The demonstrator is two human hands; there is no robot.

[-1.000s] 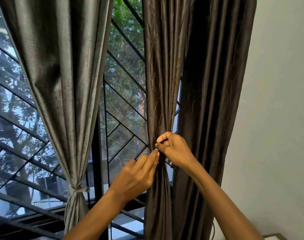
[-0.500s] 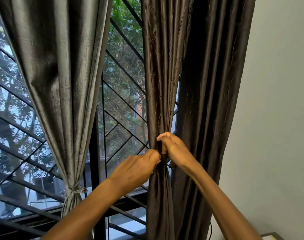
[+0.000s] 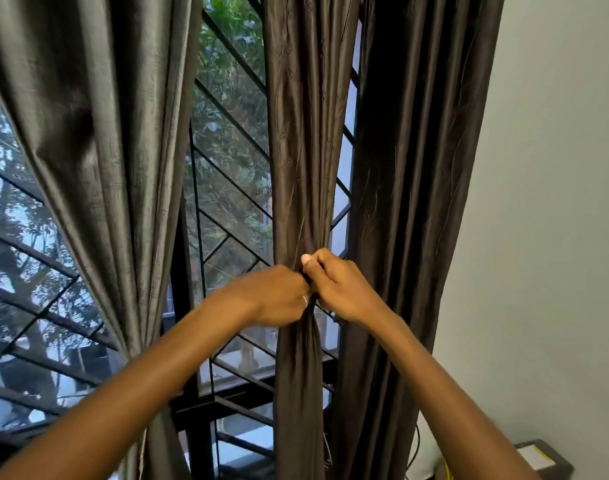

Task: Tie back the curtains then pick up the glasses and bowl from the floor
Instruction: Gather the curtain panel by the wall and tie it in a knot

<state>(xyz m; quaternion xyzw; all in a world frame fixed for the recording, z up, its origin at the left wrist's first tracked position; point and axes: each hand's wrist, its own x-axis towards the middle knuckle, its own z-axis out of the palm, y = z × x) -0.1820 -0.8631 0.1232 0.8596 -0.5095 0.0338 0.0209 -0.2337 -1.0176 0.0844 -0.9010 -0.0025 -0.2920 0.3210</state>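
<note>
A dark brown middle curtain (image 3: 304, 133) hangs gathered into a narrow bunch. My left hand (image 3: 271, 296) and my right hand (image 3: 337, 289) meet at its waist, both with curled fingers pinching a dark tie (image 3: 309, 279) around the bunch. A grey curtain (image 3: 98, 150) hangs on the left; my left forearm hides its lower part. A third dark curtain (image 3: 410, 168) hangs loose at the right. No glasses or bowl are in view.
Behind the curtains is a window with a black metal grille (image 3: 226, 209) and trees outside. A pale wall (image 3: 545, 202) fills the right. A small box-like object (image 3: 542, 459) and cables (image 3: 415, 448) sit at the bottom right.
My left hand has closed its fingers and moved up against my right hand at the tie. The view has shifted slightly, so my forearm now covers the grey curtain's tie.
</note>
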